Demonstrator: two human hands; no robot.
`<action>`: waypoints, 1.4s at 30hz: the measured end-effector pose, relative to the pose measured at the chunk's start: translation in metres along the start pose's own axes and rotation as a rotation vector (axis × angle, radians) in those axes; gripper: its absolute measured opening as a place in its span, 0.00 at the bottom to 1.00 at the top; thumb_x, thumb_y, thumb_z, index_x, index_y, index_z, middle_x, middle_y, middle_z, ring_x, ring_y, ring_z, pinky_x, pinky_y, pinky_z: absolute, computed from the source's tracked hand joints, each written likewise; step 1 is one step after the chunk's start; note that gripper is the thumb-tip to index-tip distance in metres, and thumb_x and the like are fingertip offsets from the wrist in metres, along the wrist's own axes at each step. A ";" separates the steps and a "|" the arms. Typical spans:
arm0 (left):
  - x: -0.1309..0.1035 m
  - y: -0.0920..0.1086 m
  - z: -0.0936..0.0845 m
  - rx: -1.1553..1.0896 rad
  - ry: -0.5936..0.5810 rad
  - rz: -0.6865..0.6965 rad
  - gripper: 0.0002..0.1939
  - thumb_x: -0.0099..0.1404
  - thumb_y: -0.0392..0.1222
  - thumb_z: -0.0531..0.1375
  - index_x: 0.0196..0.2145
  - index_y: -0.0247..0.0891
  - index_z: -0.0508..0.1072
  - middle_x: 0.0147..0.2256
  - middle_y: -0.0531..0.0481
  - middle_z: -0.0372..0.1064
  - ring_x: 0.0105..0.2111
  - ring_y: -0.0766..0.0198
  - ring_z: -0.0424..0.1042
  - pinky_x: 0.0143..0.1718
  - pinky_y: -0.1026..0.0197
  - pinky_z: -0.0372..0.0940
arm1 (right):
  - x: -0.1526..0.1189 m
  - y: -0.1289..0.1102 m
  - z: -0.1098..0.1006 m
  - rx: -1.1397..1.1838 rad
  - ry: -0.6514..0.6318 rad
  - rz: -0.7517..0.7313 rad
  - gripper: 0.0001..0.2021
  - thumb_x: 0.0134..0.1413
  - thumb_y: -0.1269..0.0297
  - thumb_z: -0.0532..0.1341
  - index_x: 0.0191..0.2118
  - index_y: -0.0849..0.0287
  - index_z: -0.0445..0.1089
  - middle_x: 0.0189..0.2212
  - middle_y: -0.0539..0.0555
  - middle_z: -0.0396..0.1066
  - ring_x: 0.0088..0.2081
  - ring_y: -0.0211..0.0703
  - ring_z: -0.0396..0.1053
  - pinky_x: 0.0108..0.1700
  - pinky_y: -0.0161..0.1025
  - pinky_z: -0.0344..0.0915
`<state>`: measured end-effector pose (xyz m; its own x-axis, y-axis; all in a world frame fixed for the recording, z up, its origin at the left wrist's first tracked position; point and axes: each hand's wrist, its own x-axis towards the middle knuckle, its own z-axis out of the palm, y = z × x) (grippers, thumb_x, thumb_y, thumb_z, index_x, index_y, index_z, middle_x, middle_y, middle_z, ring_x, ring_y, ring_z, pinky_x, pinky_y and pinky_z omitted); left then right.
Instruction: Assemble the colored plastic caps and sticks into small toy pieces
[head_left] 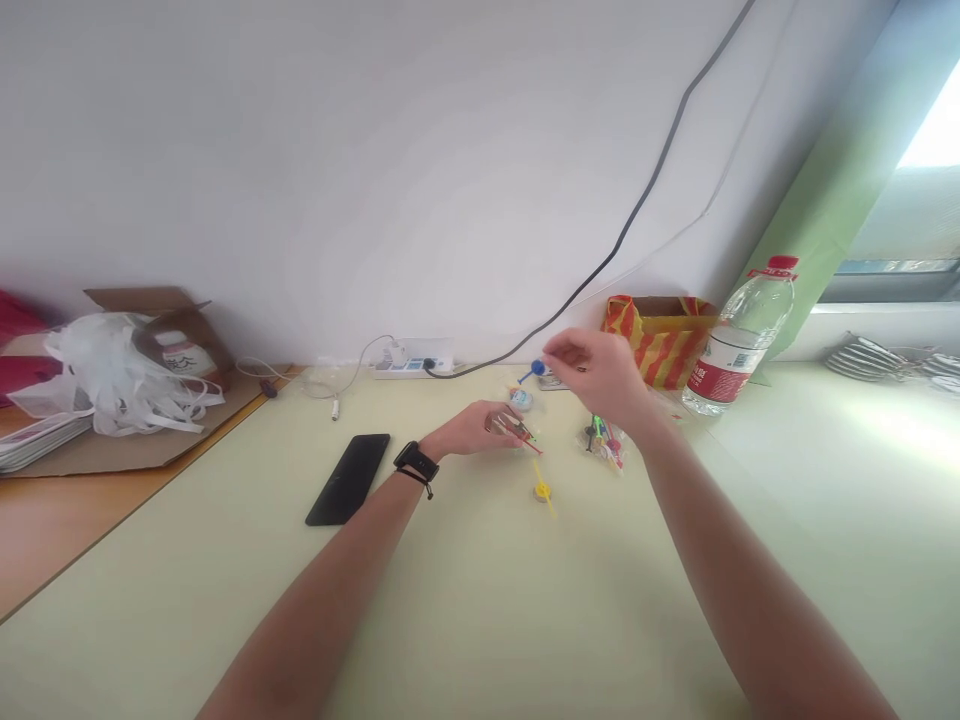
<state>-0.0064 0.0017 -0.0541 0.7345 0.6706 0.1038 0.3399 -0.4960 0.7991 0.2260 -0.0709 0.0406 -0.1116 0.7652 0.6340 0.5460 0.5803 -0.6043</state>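
My left hand [484,428], with a black watch on the wrist, is closed round a small clear packet [510,425] with a red stick poking out. My right hand [596,370] is raised just to the right, its fingers pinched on a small blue piece [538,368] with a short stem. A yellow piece [542,491] with a thin stick lies on the table below my left hand. Under my right hand lies a clear bag [604,443] of green, red and dark pieces. A small round white item [520,399] sits between the hands.
A black phone [349,480] lies at the left. Behind are a power strip [412,358] and a dark cable [619,240]. A red-yellow striped bag [664,350] and a water bottle [731,350] stand at right. White plastic bags [112,370] lie on cardboard at far left.
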 end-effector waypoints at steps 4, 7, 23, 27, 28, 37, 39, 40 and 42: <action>0.000 0.001 0.001 -0.028 -0.029 0.007 0.26 0.61 0.55 0.69 0.51 0.38 0.76 0.47 0.41 0.80 0.39 0.56 0.79 0.38 0.59 0.68 | -0.004 0.009 0.020 -0.004 -0.264 0.007 0.07 0.59 0.66 0.63 0.42 0.57 0.76 0.35 0.54 0.79 0.38 0.44 0.76 0.41 0.39 0.72; 0.000 -0.003 0.001 -0.043 -0.024 -0.037 0.26 0.61 0.56 0.69 0.52 0.38 0.76 0.47 0.41 0.80 0.39 0.55 0.80 0.39 0.59 0.68 | -0.006 0.009 0.024 -0.025 -0.296 -0.010 0.06 0.60 0.63 0.62 0.41 0.57 0.75 0.34 0.53 0.78 0.36 0.42 0.74 0.38 0.37 0.69; 0.000 -0.022 -0.008 -0.020 0.060 -0.030 0.27 0.58 0.55 0.71 0.50 0.36 0.78 0.44 0.39 0.81 0.40 0.56 0.79 0.39 0.58 0.70 | -0.027 0.039 0.062 -0.278 -1.048 0.233 0.09 0.41 0.77 0.66 0.29 0.56 0.74 0.24 0.49 0.75 0.28 0.42 0.74 0.25 0.32 0.60; -0.001 -0.019 -0.010 -0.006 0.042 -0.039 0.27 0.58 0.56 0.71 0.49 0.37 0.78 0.42 0.41 0.81 0.38 0.57 0.79 0.37 0.60 0.69 | -0.019 0.034 0.050 -0.079 -1.002 0.256 0.08 0.48 0.76 0.62 0.33 0.57 0.74 0.22 0.48 0.76 0.27 0.40 0.75 0.27 0.32 0.63; -0.001 -0.018 -0.010 0.001 0.047 -0.040 0.26 0.58 0.56 0.71 0.48 0.37 0.78 0.41 0.42 0.81 0.38 0.57 0.79 0.37 0.60 0.69 | -0.016 0.031 0.044 -0.002 -0.951 0.260 0.06 0.50 0.74 0.63 0.35 0.57 0.74 0.24 0.49 0.77 0.27 0.40 0.75 0.27 0.33 0.64; 0.000 -0.010 -0.004 -0.045 0.019 -0.040 0.30 0.55 0.56 0.73 0.51 0.37 0.77 0.44 0.40 0.81 0.41 0.52 0.81 0.41 0.57 0.70 | -0.001 0.004 0.011 0.221 -0.027 0.175 0.11 0.56 0.55 0.67 0.38 0.56 0.71 0.35 0.53 0.78 0.22 0.37 0.70 0.27 0.37 0.69; 0.001 -0.011 -0.003 -0.058 0.011 -0.031 0.31 0.54 0.56 0.74 0.51 0.37 0.77 0.45 0.39 0.81 0.43 0.51 0.81 0.42 0.57 0.71 | -0.001 0.004 0.015 0.112 0.032 0.155 0.08 0.58 0.57 0.65 0.37 0.56 0.72 0.36 0.53 0.78 0.22 0.36 0.69 0.27 0.37 0.67; 0.001 -0.011 -0.003 -0.066 0.005 -0.027 0.31 0.54 0.56 0.74 0.52 0.37 0.77 0.46 0.39 0.81 0.44 0.51 0.80 0.43 0.57 0.71 | -0.002 0.005 0.018 0.061 0.032 0.143 0.07 0.58 0.59 0.65 0.37 0.56 0.72 0.36 0.53 0.78 0.22 0.36 0.68 0.28 0.37 0.67; 0.001 -0.010 -0.003 -0.075 -0.009 -0.029 0.32 0.55 0.56 0.73 0.53 0.37 0.77 0.47 0.39 0.81 0.44 0.51 0.80 0.42 0.57 0.71 | -0.003 0.006 0.026 -0.034 0.001 0.121 0.04 0.59 0.62 0.63 0.36 0.56 0.72 0.35 0.52 0.78 0.23 0.36 0.68 0.30 0.37 0.66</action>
<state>-0.0108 0.0091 -0.0606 0.7301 0.6792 0.0749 0.3163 -0.4331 0.8440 0.2086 -0.0628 0.0223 -0.0427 0.8288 0.5579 0.5829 0.4742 -0.6599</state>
